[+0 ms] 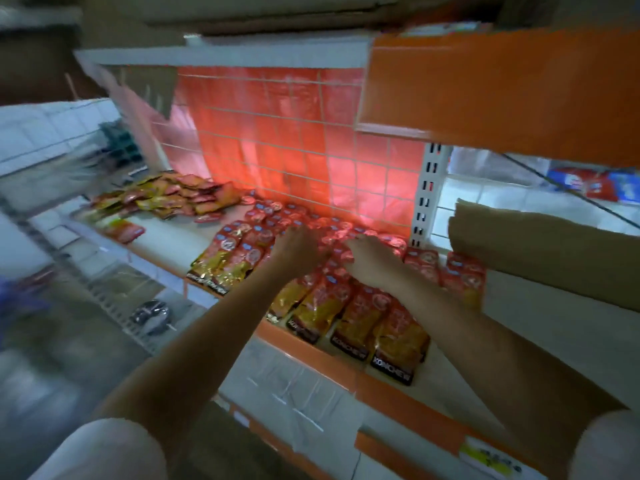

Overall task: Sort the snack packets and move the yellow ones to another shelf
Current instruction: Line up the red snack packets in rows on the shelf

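Snack packets (325,306) on shelf (391,386) | under both hands | left grip (298,247), right grip (372,259): closure unclear, blurred

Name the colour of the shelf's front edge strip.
Orange front edge strip, clearest in the head view.

On the shelf (162,240), rows of snack packets (363,320) lie at the right, reaching from its front edge back to the wire grid (304,147) behind, a loose heap of packets (173,197) sits at the far left, and both hands rest on the rows.
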Available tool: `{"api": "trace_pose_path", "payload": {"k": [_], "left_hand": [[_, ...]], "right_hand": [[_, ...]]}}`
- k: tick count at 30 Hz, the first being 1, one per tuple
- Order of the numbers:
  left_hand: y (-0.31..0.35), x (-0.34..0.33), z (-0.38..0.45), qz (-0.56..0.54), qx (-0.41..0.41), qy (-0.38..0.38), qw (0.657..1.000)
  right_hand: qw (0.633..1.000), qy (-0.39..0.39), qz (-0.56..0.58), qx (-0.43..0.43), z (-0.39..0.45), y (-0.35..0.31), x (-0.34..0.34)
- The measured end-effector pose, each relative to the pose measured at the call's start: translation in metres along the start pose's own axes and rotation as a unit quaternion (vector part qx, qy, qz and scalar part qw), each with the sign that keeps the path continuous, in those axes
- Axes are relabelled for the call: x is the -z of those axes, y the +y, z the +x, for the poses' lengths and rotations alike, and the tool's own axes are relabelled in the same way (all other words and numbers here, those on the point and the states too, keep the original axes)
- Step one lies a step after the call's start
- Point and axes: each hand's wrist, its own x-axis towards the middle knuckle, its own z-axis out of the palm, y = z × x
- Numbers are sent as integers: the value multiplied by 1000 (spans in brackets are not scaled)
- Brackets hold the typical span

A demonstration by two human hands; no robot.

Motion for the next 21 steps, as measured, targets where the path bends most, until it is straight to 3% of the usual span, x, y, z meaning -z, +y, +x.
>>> {"api": "trace_pose_path", "payload": {"k": [3,8,14,21], "left_hand": [[-53,8,-21,4,44,23,999],[-136,27,-50,45,114,-8,992],[-250,43,-56,132,136,-24,982],[-336,53,-39,144,156,-20,977]], "right_hand": [[1000,-15,5,25,29,-46,-16],[998,-22,10,60,83,-134,-41],[996,-37,19,85,160,-235,-69],[993,-69,-25,89,229,-279,-99]]}}
